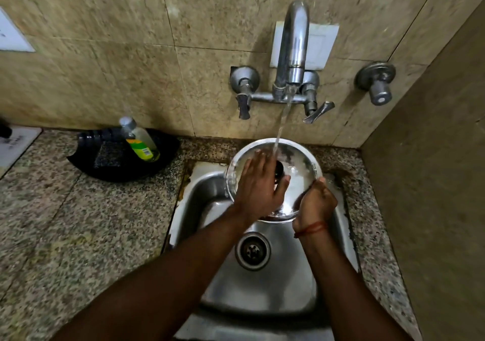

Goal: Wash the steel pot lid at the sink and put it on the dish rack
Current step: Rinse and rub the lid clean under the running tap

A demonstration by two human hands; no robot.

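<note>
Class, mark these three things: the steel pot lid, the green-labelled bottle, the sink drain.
steel pot lid [301,182], head view, wet surface right of the knob
bottle [141,147], head view, its green label
sink drain [252,251], head view, the strainer's middle

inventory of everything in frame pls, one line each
steel pot lid: 1, silver, over sink under running water
knob: 1, black, lid centre
sink: 1, steel, set in counter
faucet: 1, chrome, wall-mounted
wall valve: 1, chrome, right of faucet
counter: 1, speckled granite
tray: 1, black, left of sink
soap bottle: 1, clear, green-yellow label, in tray
left hand: flat on lid
right hand: grips lid rim
</note>
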